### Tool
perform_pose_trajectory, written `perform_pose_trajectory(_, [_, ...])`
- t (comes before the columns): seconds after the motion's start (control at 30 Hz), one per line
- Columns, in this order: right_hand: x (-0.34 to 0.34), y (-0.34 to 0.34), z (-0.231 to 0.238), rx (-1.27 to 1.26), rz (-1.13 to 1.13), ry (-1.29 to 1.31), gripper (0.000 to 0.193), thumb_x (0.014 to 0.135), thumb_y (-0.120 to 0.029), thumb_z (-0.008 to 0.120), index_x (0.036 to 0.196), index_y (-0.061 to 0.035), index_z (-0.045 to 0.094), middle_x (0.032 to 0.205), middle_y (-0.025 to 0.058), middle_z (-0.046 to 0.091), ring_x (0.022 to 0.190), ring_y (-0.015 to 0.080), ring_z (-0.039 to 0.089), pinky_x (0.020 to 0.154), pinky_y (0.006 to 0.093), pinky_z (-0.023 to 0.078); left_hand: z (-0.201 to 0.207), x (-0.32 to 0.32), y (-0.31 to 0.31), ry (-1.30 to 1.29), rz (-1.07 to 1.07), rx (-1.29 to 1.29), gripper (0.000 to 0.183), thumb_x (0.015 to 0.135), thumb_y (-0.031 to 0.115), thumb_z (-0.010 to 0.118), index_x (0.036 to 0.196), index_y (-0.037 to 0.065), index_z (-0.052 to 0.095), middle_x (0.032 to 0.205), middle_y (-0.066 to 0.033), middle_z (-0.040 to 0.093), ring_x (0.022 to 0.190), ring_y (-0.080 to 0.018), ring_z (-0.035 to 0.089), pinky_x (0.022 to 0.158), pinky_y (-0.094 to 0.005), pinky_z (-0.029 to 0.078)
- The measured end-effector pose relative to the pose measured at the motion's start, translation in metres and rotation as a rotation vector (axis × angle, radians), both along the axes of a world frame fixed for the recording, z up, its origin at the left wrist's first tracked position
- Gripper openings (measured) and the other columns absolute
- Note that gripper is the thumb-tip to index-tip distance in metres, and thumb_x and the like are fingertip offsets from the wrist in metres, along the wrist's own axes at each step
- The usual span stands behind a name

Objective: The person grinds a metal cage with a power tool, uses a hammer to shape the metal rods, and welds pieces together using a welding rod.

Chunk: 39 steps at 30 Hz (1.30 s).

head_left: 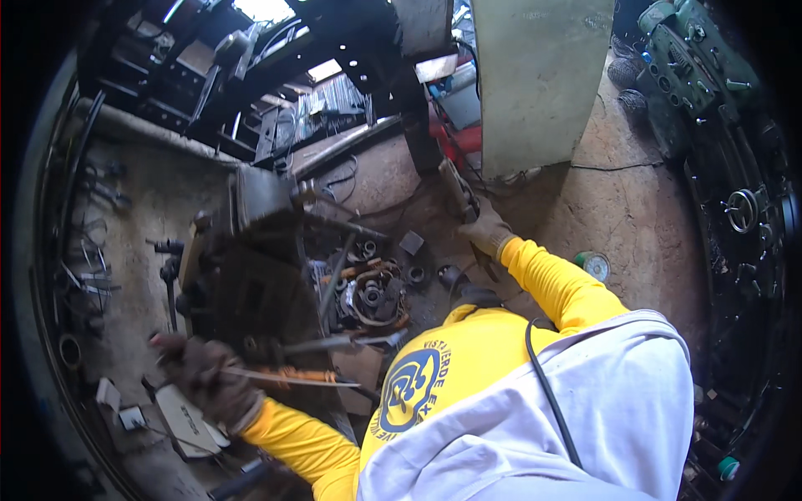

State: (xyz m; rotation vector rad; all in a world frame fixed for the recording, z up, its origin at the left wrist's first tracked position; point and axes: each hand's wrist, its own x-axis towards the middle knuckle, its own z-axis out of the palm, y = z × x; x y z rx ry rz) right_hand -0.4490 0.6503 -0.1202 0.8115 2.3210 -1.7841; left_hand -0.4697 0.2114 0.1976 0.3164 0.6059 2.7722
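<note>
My left hand (213, 382), in a dark brown work glove, is at the lower left, its fingers curled and partly blurred. A thin straight rod (305, 379) runs out from it to the right, and the hand appears closed on its end. Behind the rod lies something orange and banded (288, 373). Farther off, to the right of centre, my gloved right hand (486, 230) is wrapped round a long grey metal clamp-like tool (457, 188). The tool points up and away from me; its exact kind is not clear, and the palm hides part of it.
A dark boxy metal stand (255, 288) fills the middle left. Beside it lies a heap of greasy rings and machine parts (373, 296). A round green-rimmed tin (593, 265) sits on the floor. A pale panel (539, 83) stands ahead; a green machine (697, 71) lines the right.
</note>
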Motion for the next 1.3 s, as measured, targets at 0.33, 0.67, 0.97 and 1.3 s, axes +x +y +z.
perform_pose_trajectory(0.33, [0.148,-0.074,0.085,-0.687,0.212,0.131,0.069,0.074,-0.016,0.073,0.138,-0.0104,0.049,0.108,0.0052,0.059,0.090,0.0148,0.058,0.083,0.0310,0.052,-0.111,0.189,0.070,-0.030,-0.073,-0.415,0.026,0.102,0.019,0.064,0.127,0.013,0.065,0.089,0.0019,0.066,0.064,-0.0066,0.048,0.060,-0.0243,0.044])
perform_pose_trajectory(0.67, [0.202,-0.092,0.114,-1.049,0.513,0.082,0.081,0.070,-0.013,0.084,0.142,-0.0117,0.046,0.100,0.0017,0.056,0.083,0.0099,0.055,0.077,0.0243,0.050,-0.060,0.200,0.068,0.719,0.222,-2.160,0.038,0.092,0.004,0.064,0.129,0.005,0.065,0.114,-0.0183,0.072,0.103,-0.0301,0.072,0.087,-0.0357,0.056])
perform_pose_trajectory(0.97, [0.192,-0.073,0.110,-0.928,0.639,0.042,0.080,0.069,-0.007,0.079,0.141,-0.0113,0.045,0.106,0.0063,0.060,0.090,0.0146,0.061,0.085,0.0323,0.055,-0.058,0.191,0.096,0.804,0.224,-2.278,0.041,0.091,0.010,0.069,0.131,0.012,0.067,0.112,-0.0145,0.072,0.096,-0.0253,0.072,0.084,-0.0362,0.058])
perform_pose_trajectory(1.3, [0.173,-0.075,0.122,-0.728,0.819,0.072,0.081,0.066,-0.013,0.084,0.137,-0.0107,0.045,0.105,0.0053,0.061,0.093,0.0161,0.060,0.089,0.0346,0.054,-0.053,0.187,0.102,0.797,0.291,-2.398,0.033,0.095,0.018,0.066,0.128,0.014,0.068,0.106,-0.0135,0.072,0.094,-0.0302,0.071,0.083,-0.0387,0.058])
